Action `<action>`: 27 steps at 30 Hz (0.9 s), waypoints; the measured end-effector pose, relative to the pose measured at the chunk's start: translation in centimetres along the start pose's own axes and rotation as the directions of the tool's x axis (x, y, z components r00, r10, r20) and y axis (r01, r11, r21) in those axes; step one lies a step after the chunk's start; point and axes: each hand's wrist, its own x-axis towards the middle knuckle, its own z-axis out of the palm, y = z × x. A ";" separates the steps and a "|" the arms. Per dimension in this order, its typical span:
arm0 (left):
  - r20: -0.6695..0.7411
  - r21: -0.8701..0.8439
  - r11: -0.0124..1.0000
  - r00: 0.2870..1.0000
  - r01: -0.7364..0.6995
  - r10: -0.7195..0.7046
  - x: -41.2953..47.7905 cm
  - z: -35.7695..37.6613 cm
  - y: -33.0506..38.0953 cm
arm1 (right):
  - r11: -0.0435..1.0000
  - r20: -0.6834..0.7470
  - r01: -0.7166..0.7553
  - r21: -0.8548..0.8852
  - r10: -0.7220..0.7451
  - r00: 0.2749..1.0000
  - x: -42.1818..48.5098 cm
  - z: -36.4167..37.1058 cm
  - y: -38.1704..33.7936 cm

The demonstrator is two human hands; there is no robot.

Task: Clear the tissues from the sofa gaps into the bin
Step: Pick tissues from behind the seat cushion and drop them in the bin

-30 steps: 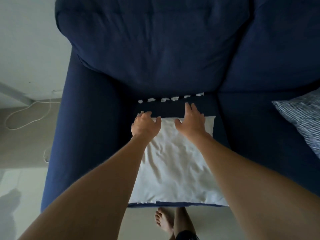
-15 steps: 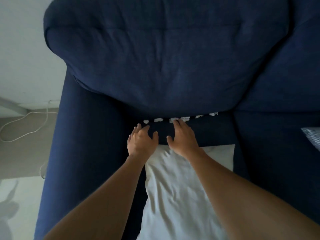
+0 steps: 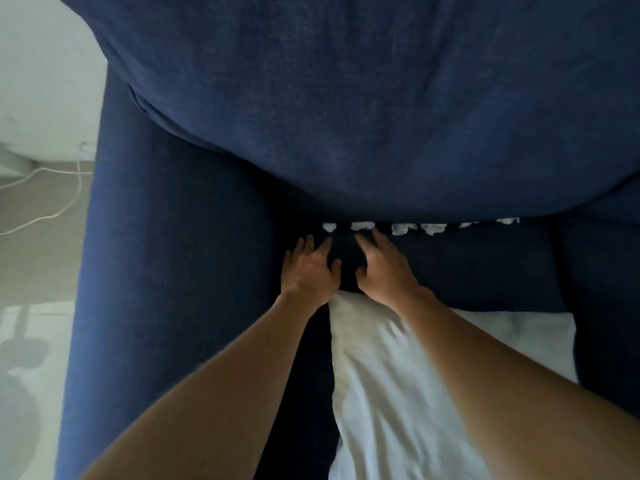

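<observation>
Several crumpled white tissues [image 3: 401, 228] sit in a row in the gap between the navy sofa's back cushion [image 3: 346, 116] and seat [image 3: 467, 268]. My left hand [image 3: 310, 268] is open on the seat, its fingertips just below the leftmost tissue [image 3: 329, 226]. My right hand [image 3: 384, 266] is open too, and its index fingertip touches the second tissue [image 3: 362, 225]. Neither hand holds anything. No bin is in view.
A white pillow [image 3: 398, 375] lies on the seat under my forearms. The sofa's left armrest [image 3: 166, 271] runs down the left. Beyond it are pale floor and a white cable [image 3: 52, 209].
Both hands have slid forward off the white pillow to the gap with the tissues. The view has moved closer to the back cushion.
</observation>
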 end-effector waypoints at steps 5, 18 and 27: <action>-0.021 0.043 0.998 0.998 -0.052 0.053 3.5 0.4 -0.5 | 0.998 0.022 -0.059 -0.024 0.060 0.998 3.4 0.3 -0.2; -0.002 0.063 0.991 0.993 -0.118 0.119 6.5 0.5 -0.5 | 0.976 -0.015 -0.134 -0.170 0.133 0.991 5.4 0.9 -0.5; -0.005 0.060 0.997 0.999 -0.054 0.054 4.5 0.0 0.1 | 0.988 -0.093 -0.097 -0.121 0.086 0.992 4.2 1.0 -0.4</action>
